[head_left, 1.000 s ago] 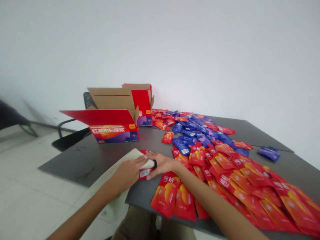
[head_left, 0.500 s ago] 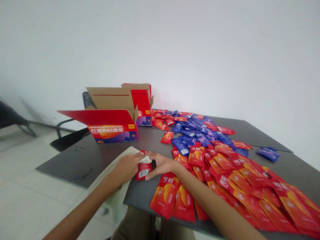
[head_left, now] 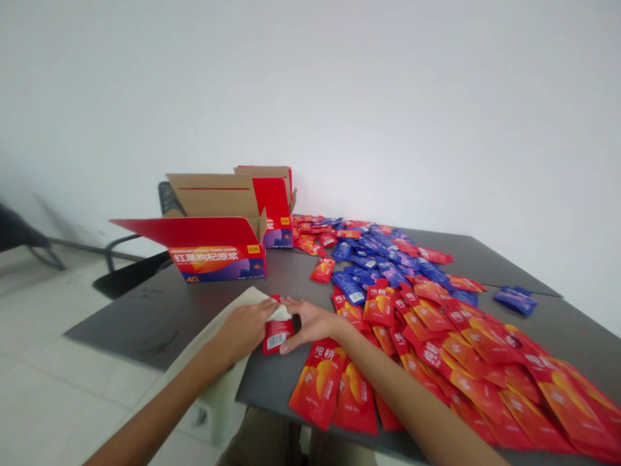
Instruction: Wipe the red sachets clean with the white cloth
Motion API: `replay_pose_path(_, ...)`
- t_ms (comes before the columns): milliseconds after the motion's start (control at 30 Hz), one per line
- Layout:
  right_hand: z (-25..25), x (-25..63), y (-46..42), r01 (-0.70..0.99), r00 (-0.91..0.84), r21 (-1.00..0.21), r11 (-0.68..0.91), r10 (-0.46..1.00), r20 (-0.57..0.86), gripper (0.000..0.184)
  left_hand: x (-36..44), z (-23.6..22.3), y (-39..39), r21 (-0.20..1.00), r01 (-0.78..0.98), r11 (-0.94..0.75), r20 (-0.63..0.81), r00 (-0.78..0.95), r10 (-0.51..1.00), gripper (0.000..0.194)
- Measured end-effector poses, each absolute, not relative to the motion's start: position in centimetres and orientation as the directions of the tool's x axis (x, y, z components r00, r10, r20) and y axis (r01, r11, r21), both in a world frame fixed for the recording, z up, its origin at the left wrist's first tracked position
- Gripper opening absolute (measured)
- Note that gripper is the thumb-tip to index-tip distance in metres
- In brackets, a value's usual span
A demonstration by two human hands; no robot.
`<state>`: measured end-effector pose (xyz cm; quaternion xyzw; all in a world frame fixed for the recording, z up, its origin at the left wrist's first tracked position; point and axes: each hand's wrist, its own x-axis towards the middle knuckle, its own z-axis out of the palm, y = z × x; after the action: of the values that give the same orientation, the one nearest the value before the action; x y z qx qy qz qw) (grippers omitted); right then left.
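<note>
A dark worktop [head_left: 286, 378] stretches from the lower middle of the frame to the right edge. Nearest you, large red pouches [head_left: 478, 362] lie overlapping across the lower right. Just left of them, in the lower centre, the small red pouch [head_left: 275, 338] lies flat, barcode up. Your left hand [head_left: 245, 331] has its fingers closed over the pale cloth [head_left: 231, 309], pressing it on the pouch's upper part; the cloth hangs over the worktop's edge. Your right hand [head_left: 313, 323] touches the pouch's right side, fingers and thumb spread apart; you have a dark patch between them, too unclear to name. Beyond, right of centre, blue pouches [head_left: 378, 251] mix with red ones. Left of centre stand two open cartons [head_left: 218, 262], one behind the other, before a black chair [head_left: 130, 275] and a white wall [head_left: 369, 110].
</note>
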<state>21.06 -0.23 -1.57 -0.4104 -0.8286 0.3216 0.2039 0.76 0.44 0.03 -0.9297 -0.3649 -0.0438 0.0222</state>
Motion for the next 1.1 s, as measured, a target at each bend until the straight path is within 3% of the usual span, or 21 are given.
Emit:
replay_pose_path(167, -1.8, 21.0, -0.1, 0.62, -0.551, -0.676, 0.399, 0.834, -0.013, 0.12, 0.7, -0.8, -1.7, 0.023, 0.552, -0.833, 0.095, 0.828, 0.552, 0.063)
replay_pose_path(400, -1.4, 21.0, -0.3, 0.532, -0.597, -0.69, 0.492, 0.795, 0.106, 0.097, 0.8, -0.2, 1.1, 0.014, 0.686, -0.728, 0.122, 0.721, 0.682, 0.052)
replay_pose_path(600, -2.1, 21.2, -0.1, 0.61, -0.55, -0.687, 0.395, 0.835, -0.008, 0.119, -0.1, -1.0, -1.5, 0.037, 0.546, -0.837, 0.102, 0.831, 0.546, 0.066)
replay_pose_path(800, -1.7, 21.2, -0.3, 0.566, -0.567, -0.699, 0.437, 0.822, 0.056, 0.102, 0.3, 0.0, 1.1, 0.009, 0.698, -0.716, 0.121, 0.71, 0.694, 0.052)
replay_pose_path(867, -1.7, 21.1, -0.3, 0.558, -0.57, -0.702, 0.443, 0.819, 0.064, 0.101, 0.4, -0.3, 0.6, -0.002, 0.674, -0.739, 0.12, 0.734, 0.669, 0.054)
replay_pose_path(1000, -2.1, 21.1, 0.0, 0.61, -0.543, -0.689, 0.391, 0.84, -0.004, 0.119, 0.1, -1.0, -1.6, 0.02, 0.533, -0.846, 0.12, 0.838, 0.531, 0.065)
replay_pose_path(1100, -2.0, 21.2, -0.1, 0.591, -0.56, -0.694, 0.412, 0.829, 0.016, 0.114, 0.1, -0.5, -0.8, 0.048, 0.564, -0.825, 0.136, 0.814, 0.565, 0.059)
